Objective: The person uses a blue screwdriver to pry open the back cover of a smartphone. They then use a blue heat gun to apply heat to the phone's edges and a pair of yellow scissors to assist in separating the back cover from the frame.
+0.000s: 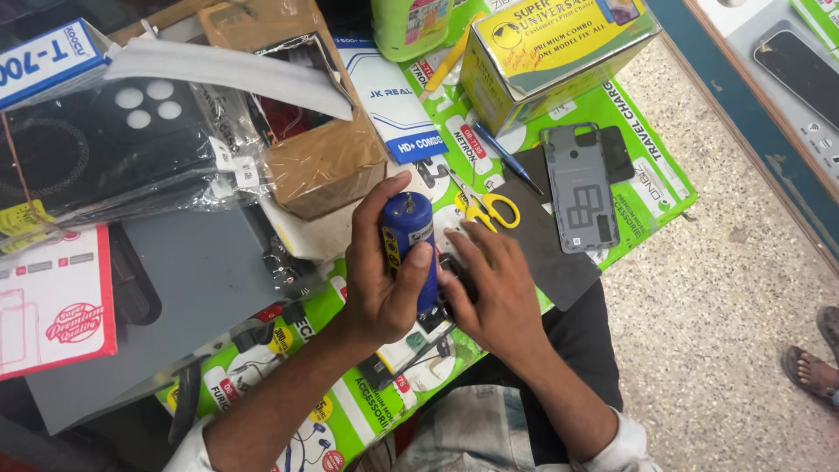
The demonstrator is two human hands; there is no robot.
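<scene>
My left hand (377, 280) is wrapped around a blue cylindrical bottle (410, 234) with a metal tip on top, held upright. My right hand (491, 288) lies beside it, fingers pressed down on a small dark object (455, 278) that is mostly hidden under them. Both hands work over a green printed sheet (651, 175) spread on the floor. Just beyond my right fingers lie yellow-handled scissors (492, 210). A grey phone back cover (579, 188) lies on a dark mat (551, 253) to the right.
A yellow-green cardboard box (551, 52) stands at the top. An open brown carton (319, 131), black phone cases in plastic (114, 149) and a grey board (192, 288) crowd the left. A blue pen (507, 157) lies near the scissors. Another person's sandalled foot (813, 371) is on the speckled floor at right.
</scene>
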